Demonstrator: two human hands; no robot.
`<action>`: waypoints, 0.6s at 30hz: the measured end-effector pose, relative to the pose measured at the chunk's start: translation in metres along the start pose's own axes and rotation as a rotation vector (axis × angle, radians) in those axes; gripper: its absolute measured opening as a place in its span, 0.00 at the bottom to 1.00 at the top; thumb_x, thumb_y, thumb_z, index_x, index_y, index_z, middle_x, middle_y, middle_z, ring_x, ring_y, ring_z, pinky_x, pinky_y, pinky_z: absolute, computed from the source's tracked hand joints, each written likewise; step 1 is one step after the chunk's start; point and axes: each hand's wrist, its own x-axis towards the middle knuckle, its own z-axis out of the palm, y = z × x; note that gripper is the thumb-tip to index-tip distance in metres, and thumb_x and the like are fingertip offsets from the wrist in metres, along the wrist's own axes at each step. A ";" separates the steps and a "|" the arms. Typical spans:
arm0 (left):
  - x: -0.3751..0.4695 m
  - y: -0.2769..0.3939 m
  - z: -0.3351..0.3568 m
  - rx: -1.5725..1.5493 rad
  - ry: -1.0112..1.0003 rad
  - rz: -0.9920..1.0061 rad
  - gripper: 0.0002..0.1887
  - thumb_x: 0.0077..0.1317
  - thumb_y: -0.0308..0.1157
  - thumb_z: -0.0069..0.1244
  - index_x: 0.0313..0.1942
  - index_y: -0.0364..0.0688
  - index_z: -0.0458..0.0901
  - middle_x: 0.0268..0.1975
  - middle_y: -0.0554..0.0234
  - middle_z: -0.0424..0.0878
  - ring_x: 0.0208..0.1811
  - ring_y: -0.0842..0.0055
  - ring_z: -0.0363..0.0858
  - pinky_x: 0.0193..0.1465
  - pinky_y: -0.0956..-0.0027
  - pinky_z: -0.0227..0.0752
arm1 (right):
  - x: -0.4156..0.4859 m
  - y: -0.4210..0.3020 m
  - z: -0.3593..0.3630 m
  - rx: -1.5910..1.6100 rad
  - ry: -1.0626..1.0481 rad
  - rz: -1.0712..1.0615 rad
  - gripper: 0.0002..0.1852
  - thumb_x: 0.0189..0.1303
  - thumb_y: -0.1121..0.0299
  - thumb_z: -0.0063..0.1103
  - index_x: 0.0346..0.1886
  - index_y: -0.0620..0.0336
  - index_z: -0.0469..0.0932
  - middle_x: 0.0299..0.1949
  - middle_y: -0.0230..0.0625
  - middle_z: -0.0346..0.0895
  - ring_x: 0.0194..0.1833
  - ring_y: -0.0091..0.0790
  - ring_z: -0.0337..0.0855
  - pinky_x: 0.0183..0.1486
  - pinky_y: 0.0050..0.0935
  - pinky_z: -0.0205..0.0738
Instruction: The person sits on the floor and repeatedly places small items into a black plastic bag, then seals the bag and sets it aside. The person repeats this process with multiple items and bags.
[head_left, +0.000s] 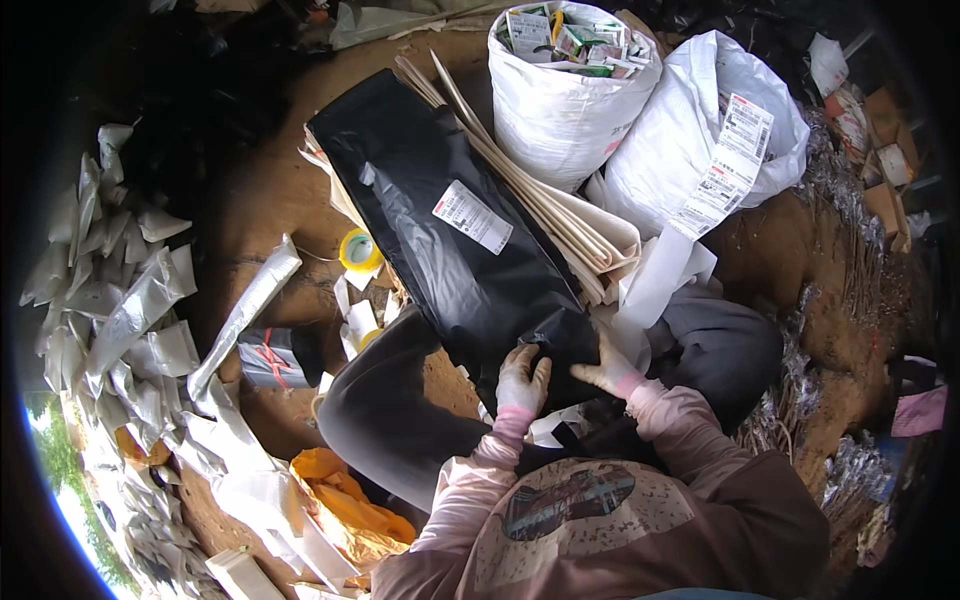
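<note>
A long black plastic mailing bag (450, 225) with a printed shipping label (474, 217) lies across my crossed legs. My left hand (523, 380), in a pale glove, has its fingers curled on the bag's near end, gripping the plastic. At the near right corner, my gloved right hand (611, 367) rests against the bag, thumb and fingers spread apart. Under and beside the bag is a stack of folded cardboard sheets (540, 202). A strip of shipping labels (726, 169) trails over a white sack down to white backing paper (651, 281) by my right knee.
A white woven sack (559, 120) full of small packets stands ahead, beside another open white sack (660, 142). To the left are a tape roll (361, 250), a dark tied bundle (274, 358), heaped pale packages (135, 300) and an orange bag (345, 510). Wrapped plant bundles (855, 232) lie right.
</note>
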 end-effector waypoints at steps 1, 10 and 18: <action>0.002 0.001 -0.003 -0.010 0.000 -0.036 0.19 0.61 0.38 0.53 0.48 0.35 0.79 0.50 0.46 0.78 0.52 0.57 0.76 0.57 0.63 0.68 | -0.006 0.000 0.004 0.073 -0.068 0.064 0.57 0.43 0.48 0.70 0.67 0.76 0.48 0.59 0.64 0.65 0.62 0.52 0.65 0.65 0.35 0.55; 0.053 -0.001 -0.077 0.312 0.745 0.102 0.27 0.56 0.36 0.60 0.52 0.30 0.71 0.42 0.46 0.80 0.43 0.58 0.78 0.51 0.62 0.71 | -0.027 -0.100 -0.103 0.546 -0.377 0.447 0.09 0.54 0.64 0.65 0.39 0.50 0.81 0.39 0.21 0.79 0.39 0.18 0.74 0.31 0.24 0.67; 0.087 0.000 -0.059 -1.064 -0.030 -0.223 0.14 0.63 0.26 0.49 0.49 0.33 0.77 0.41 0.62 0.83 0.40 0.76 0.80 0.47 0.73 0.73 | -0.064 -0.059 -0.095 0.844 -0.374 0.521 0.05 0.55 0.75 0.63 0.28 0.56 0.75 0.23 0.28 0.74 0.20 0.24 0.69 0.18 0.20 0.55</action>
